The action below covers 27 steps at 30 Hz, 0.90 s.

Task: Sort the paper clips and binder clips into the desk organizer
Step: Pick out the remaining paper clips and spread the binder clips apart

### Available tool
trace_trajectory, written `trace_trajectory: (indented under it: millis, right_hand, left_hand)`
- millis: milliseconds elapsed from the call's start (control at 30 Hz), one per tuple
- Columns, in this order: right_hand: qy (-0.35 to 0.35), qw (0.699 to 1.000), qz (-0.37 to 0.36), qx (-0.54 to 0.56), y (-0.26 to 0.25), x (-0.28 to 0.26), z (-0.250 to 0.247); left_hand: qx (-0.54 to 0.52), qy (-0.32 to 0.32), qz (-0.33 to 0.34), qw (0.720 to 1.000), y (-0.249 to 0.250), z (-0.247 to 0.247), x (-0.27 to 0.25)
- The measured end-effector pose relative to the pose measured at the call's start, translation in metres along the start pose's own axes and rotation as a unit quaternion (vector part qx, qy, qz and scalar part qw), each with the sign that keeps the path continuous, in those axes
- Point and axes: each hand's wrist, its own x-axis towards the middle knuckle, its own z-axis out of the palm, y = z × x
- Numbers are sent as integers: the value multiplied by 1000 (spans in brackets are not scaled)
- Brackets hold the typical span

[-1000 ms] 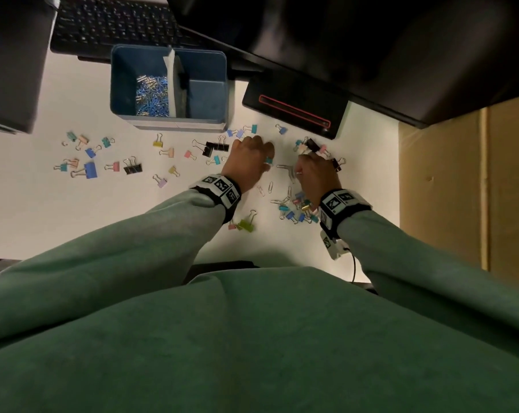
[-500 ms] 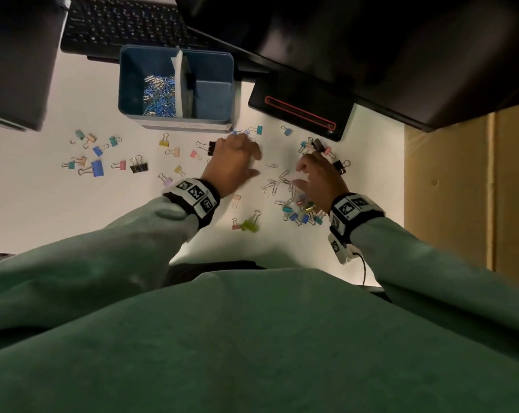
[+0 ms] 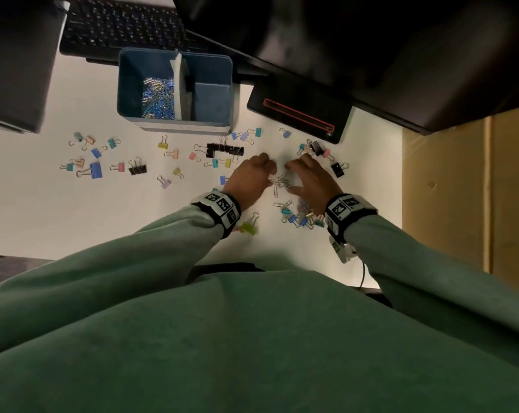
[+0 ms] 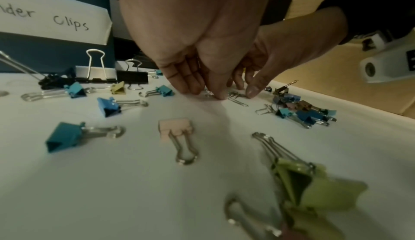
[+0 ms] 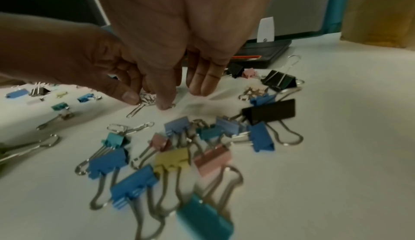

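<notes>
A small heap of silver paper clips [image 3: 280,183] lies on the white desk between my two hands. My left hand [image 3: 269,174] has curled fingers and pinches the heap's left side with its thumb [image 5: 129,96]. My right hand [image 3: 291,177] cups the heap from the right, with straight fingertips [image 5: 199,88] and thumb on the desk. A few loose paper clips [image 5: 132,128] lie just in front of the heap. The blue desk organizer [image 3: 175,125] stands behind; its left compartment holds paper clips [image 3: 158,98]. Coloured binder clips [image 3: 297,217] cluster by my right wrist.
More binder clips [image 3: 94,169] lie scattered to the left, black ones [image 3: 225,149] sit in front of the organizer, and a green one [image 3: 248,228] lies by my left wrist. A keyboard [image 3: 124,25] and a black device [image 3: 300,114] lie behind. Cardboard [image 3: 461,189] borders the desk's right edge.
My hands have come together. The paper clips that lay spread between them half a second ago are now drawn into one heap under the fingertips.
</notes>
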Motion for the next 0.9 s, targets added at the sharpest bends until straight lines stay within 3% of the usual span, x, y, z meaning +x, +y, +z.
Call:
trace_trajectory:
  millis: [133, 433, 533, 633, 733, 833, 900]
  right_hand:
    - [15, 999, -34, -33, -10, 8, 2]
    - [9, 997, 3, -72, -18, 4, 6]
    - [39, 999, 19, -27, -18, 1, 4]
    - [90, 993, 13, 73, -32, 3, -6]
    - [138, 977, -14, 165, -73, 19, -24]
    - [165, 955, -51, 239, -131, 51, -44]
    - [182, 947, -79, 254, -170, 78, -55]
  left_hand:
    - [8, -9, 10, 1000, 1, 6, -2]
    - [106, -15, 31, 994, -2, 14, -10]
    - [115, -5, 31, 993, -4, 18, -15]
    - [29, -10, -14, 999, -4, 6, -20]
    - [-94, 39, -88, 991, -11, -27, -32]
    - [-197, 154, -158, 955, -36, -80, -49]
    - [-207, 208, -197, 935, -59, -118, -55]
